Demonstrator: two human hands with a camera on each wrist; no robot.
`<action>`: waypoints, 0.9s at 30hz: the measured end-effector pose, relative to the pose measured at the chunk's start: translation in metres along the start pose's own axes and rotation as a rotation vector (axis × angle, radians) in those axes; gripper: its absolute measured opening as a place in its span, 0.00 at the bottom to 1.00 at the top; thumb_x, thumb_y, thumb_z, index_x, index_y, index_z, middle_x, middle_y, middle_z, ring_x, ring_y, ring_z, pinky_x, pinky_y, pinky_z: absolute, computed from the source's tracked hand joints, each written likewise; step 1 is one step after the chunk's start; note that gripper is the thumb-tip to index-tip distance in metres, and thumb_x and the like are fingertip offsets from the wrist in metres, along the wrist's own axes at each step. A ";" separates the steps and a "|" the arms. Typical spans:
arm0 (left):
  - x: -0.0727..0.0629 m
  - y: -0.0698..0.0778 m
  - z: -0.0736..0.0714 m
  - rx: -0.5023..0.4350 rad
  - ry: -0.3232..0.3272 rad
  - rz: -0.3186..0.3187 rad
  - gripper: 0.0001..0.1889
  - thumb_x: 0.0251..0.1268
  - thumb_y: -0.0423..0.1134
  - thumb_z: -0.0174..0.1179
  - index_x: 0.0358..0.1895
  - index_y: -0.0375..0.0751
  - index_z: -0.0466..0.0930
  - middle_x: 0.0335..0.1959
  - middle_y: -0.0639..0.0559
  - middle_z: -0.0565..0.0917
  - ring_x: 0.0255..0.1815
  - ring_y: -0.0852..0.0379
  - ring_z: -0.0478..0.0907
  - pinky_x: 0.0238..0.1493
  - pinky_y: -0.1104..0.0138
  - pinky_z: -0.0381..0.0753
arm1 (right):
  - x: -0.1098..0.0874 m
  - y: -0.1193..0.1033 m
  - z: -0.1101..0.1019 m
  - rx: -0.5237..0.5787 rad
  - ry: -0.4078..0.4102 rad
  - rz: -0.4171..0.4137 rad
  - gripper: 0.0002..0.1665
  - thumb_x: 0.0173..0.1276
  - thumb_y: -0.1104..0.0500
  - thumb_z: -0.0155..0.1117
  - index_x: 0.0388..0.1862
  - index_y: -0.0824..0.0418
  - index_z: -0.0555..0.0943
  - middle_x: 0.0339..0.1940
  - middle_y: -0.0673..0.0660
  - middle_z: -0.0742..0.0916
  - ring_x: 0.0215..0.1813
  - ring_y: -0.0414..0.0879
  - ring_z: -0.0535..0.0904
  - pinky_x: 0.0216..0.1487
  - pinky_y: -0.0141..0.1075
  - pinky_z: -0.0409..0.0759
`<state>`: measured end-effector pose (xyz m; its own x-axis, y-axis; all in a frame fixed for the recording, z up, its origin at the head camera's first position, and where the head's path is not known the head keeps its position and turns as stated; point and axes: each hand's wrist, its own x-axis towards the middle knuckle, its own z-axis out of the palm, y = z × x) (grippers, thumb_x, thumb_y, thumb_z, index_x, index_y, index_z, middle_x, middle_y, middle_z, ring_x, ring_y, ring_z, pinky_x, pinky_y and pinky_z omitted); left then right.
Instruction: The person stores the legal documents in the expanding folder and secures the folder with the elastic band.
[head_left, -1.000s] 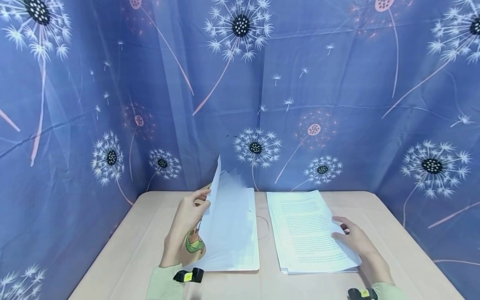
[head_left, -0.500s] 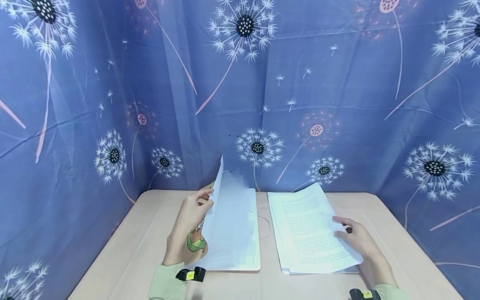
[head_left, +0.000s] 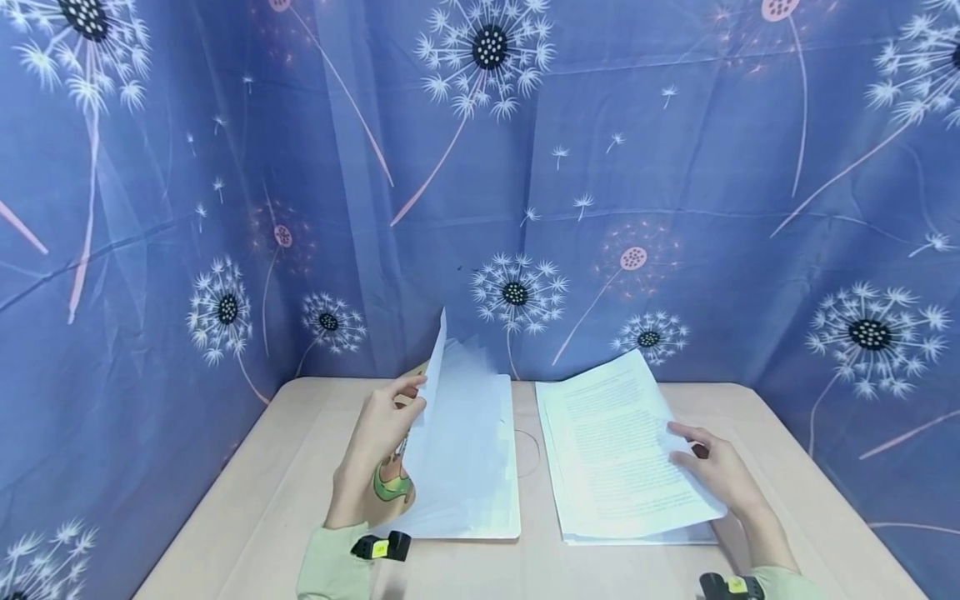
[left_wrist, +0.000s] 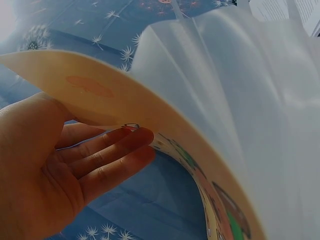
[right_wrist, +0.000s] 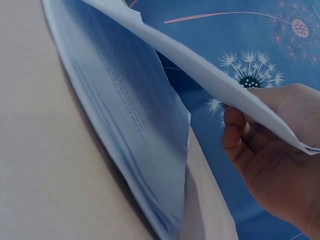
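Note:
On the left of the table lies an opened folder with clear plastic sleeves. My left hand pinches its raised front cover, which has a cartoon print on the outside and bends in a curve. To the right is a stack of printed paper. My right hand holds the right edge of the upper sheets between thumb and fingers. Those sheets are lifted and bowed, their far right corner well up. In the right wrist view the lower sheets lie beneath with a gap between.
Both piles rest on a pale table, with a narrow strip of it between them. A blue dandelion-print curtain stands right behind the table's far edge and along the sides.
My right hand has raised the upper sheets, and their far corner now stands higher. The left hand and the folder cover stay almost as they were.

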<state>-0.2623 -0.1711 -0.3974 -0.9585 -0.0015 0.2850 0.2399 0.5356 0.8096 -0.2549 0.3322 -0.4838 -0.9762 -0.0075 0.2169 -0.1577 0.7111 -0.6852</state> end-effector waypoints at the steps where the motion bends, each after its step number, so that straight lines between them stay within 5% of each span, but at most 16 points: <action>1: 0.000 0.000 0.000 0.000 0.001 0.000 0.21 0.68 0.40 0.55 0.63 0.52 0.80 0.47 0.47 0.84 0.36 0.54 0.82 0.26 0.65 0.76 | 0.000 0.000 0.000 0.003 0.001 0.000 0.32 0.68 0.55 0.67 0.69 0.64 0.74 0.68 0.71 0.76 0.46 0.25 0.73 0.41 0.24 0.75; 12: 0.001 -0.001 0.000 0.001 -0.006 -0.005 0.21 0.68 0.41 0.55 0.63 0.53 0.80 0.47 0.49 0.84 0.38 0.53 0.82 0.28 0.64 0.77 | -0.002 -0.008 -0.006 0.084 0.014 -0.001 0.32 0.68 0.57 0.67 0.69 0.66 0.73 0.67 0.71 0.76 0.34 0.33 0.73 0.33 0.27 0.73; 21: 0.000 0.000 0.000 -0.003 -0.009 0.000 0.21 0.68 0.40 0.55 0.63 0.52 0.79 0.46 0.48 0.84 0.38 0.54 0.83 0.30 0.64 0.77 | -0.004 -0.010 -0.009 0.113 0.028 -0.032 0.33 0.68 0.53 0.67 0.69 0.64 0.74 0.69 0.70 0.75 0.49 0.12 0.64 0.44 0.14 0.70; 27: 0.000 -0.001 0.001 -0.006 -0.014 -0.012 0.21 0.68 0.41 0.55 0.64 0.54 0.79 0.47 0.48 0.84 0.38 0.53 0.82 0.27 0.64 0.76 | -0.003 -0.013 -0.013 0.159 0.025 -0.040 0.34 0.69 0.53 0.67 0.70 0.64 0.73 0.70 0.70 0.74 0.46 0.18 0.72 0.40 0.19 0.75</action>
<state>-0.2628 -0.1704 -0.3986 -0.9634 0.0043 0.2682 0.2295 0.5309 0.8158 -0.2476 0.3318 -0.4664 -0.9651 -0.0146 0.2616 -0.2194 0.5906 -0.7766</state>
